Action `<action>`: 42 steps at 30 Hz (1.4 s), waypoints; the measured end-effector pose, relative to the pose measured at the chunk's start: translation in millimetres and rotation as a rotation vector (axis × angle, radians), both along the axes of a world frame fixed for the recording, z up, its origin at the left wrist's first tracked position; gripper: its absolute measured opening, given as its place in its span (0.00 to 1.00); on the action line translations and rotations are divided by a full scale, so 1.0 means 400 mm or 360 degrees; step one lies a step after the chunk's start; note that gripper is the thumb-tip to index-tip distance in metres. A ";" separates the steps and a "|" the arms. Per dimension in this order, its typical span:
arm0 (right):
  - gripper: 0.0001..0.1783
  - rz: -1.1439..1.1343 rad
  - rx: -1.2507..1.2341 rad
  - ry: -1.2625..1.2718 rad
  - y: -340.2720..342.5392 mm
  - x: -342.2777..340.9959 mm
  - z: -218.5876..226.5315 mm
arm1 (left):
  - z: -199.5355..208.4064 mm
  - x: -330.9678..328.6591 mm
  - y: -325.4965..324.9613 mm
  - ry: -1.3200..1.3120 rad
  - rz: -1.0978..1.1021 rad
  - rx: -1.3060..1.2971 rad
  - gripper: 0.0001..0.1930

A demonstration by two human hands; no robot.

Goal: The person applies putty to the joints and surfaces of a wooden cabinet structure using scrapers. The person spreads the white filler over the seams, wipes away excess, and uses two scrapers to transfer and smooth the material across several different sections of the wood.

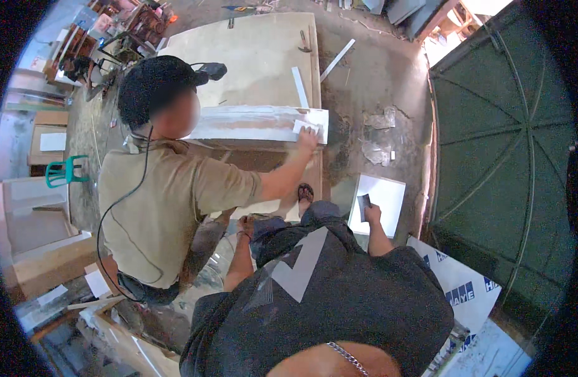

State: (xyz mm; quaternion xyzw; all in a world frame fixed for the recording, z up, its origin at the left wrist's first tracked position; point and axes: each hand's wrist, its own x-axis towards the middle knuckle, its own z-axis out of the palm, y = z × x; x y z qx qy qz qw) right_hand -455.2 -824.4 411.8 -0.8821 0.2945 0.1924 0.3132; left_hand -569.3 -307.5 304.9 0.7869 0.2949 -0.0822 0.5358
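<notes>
My right hand [372, 213] is closed on a flat, dark rectangular piece [363, 207], which looks like sandpaper. It is over a white panel [389, 195] at my right front. Beside my left thigh is my left hand [245, 226]; its fingers are too small and blurred to read. To my left a co-worker [157, 195] in a tan shirt and dark cap leans forward. The co-worker's hand [309, 136] presses a white rectangular piece [304, 127] onto the right end of a long white-smeared board [251, 124].
Beyond the board lies a large pale sheet [257, 63] with a hammer [305, 41] and a white strip [299, 87] on it. Crumpled plastic [377, 151] lies on the floor. A green metal door [502, 138] stands at right, a green chair [67, 171] at left.
</notes>
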 end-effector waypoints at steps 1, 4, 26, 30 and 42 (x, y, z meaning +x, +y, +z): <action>0.19 0.0018 -0.0004 0.0003 -0.003 0.004 -0.008 | 0.000 0.001 -0.034 -0.0165 -0.0148 0.0540 0.17; 0.18 0.0000 -0.0021 0.0008 -0.024 0.014 -0.039 | 0.133 0.049 -0.102 0.0103 -0.0710 0.1035 0.17; 0.17 0.0211 -0.0043 -0.0020 -0.020 0.071 0.000 | 0.212 0.019 -0.173 0.0171 -0.0225 0.0723 0.18; 0.17 0.0085 0.0087 0.0007 -0.024 0.064 0.006 | 0.229 0.030 -0.172 0.0344 -0.0247 0.0644 0.17; 0.17 -0.0023 0.0080 -0.0006 -0.012 0.055 -0.033 | 0.286 0.086 -0.166 0.0352 -0.0239 0.0689 0.15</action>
